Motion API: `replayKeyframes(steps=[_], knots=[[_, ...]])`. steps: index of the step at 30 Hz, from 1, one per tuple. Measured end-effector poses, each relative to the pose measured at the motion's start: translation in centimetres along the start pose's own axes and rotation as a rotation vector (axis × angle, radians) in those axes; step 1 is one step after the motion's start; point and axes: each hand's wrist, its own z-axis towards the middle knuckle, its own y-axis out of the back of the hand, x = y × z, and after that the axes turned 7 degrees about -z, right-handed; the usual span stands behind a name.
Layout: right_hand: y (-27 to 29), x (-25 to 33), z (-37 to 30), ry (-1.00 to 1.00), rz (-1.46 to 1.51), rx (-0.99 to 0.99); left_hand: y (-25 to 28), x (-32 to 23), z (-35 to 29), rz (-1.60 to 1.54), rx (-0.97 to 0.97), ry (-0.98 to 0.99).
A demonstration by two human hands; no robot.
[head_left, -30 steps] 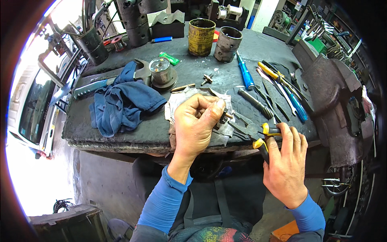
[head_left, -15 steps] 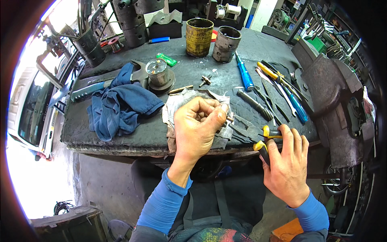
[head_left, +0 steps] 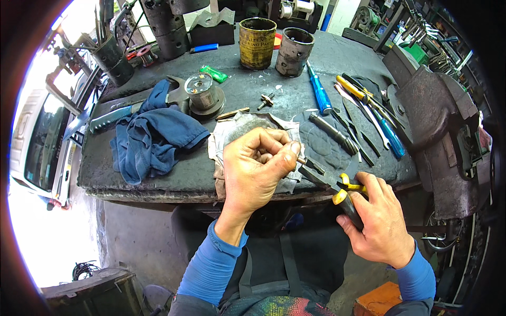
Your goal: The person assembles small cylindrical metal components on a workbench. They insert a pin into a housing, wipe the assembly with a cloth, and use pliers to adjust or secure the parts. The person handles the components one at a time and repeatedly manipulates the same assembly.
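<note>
- Your left hand (head_left: 258,171) pinches a small metal piece (head_left: 301,160), mid-frame.
- Your right hand (head_left: 380,218), right of the middle, holds the pliers (head_left: 331,180), jaws a bit apart near the piece.
- The dark table (head_left: 158,193) has its front edge across mid-frame.
- A blue rag (head_left: 155,139) lies near that edge, at left.
- A big vise (head_left: 427,116) stands at right.
- Grey floor (head_left: 139,231) shows lower left.

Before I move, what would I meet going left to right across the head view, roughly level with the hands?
White vehicle, blue cloth, left hand, yellow-and-black pliers, right hand.
</note>
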Motion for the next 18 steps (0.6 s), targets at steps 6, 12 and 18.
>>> replayKeyframes(steps=[6, 12, 18], knots=[[0.2, -0.4, -0.1, 0.010, 0.118, 0.035, 0.2, 0.1, -0.2, 0.026, 0.012, 0.008], [0.9, -0.6, -0.1, 0.011, 0.296, 0.142, 0.5, 0.0, -0.3, 0.006, 0.056, -0.007], [1.0, -1.3, -0.3, -0.014, 0.734, 0.330, 1.0, -0.1, -0.4, -0.004, 0.105, -0.011]])
